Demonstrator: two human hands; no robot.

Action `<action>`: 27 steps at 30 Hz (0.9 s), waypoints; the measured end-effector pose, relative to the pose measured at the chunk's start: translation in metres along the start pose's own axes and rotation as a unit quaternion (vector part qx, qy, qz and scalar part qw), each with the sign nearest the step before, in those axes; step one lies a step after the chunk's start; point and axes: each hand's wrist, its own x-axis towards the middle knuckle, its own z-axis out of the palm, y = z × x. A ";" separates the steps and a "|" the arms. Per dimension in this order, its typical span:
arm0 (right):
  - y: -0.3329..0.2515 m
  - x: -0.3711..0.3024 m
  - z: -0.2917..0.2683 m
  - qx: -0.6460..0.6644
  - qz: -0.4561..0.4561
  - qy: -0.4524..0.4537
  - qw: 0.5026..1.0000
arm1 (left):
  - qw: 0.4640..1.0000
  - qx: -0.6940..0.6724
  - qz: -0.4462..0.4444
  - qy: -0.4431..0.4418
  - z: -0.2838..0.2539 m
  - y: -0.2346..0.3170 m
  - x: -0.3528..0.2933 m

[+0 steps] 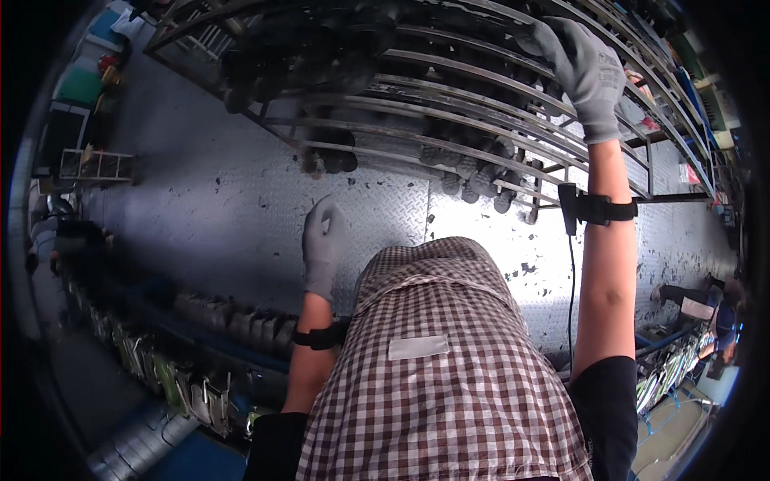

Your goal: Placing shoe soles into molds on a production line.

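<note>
Floor point(224, 208) of studded metal plate spreads beneath both your gloved hands, grey and scuffed. Above it, past your right fingers, stands a rack point(449, 104) of long metal bars, tilted across the top of the view, with dark cylindrical parts point(481, 172) hanging in rows between the bars. Your apron point(441, 377), brown and white check, fills the space below your hands. Your right hand point(581, 68) is raised to the rack, fingers curled over an upper bar point(481, 36); whether they grip it tightly you cannot tell from here. A black strap point(597, 210) with a cable circles that forearm. Your left hand point(323, 244) hangs well below the rack, fingers loosely together and pointing up, holding nothing, with the nearest dark parts just above its fingertips. A matching strap point(321, 335) sits at that wrist.
</note>
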 end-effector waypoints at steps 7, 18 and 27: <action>-0.021 0.014 -0.035 -0.046 0.029 0.050 0.997 | 0.999 0.005 -0.017 -0.028 -0.019 -0.014 -0.022; 0.011 -0.004 -0.063 -0.025 -0.011 0.042 0.999 | 0.988 0.032 -0.100 -0.113 -0.018 -0.020 -0.069; 0.012 -0.004 -0.074 -0.071 0.034 0.076 0.994 | 0.988 0.091 -0.023 -0.121 -0.018 -0.008 -0.068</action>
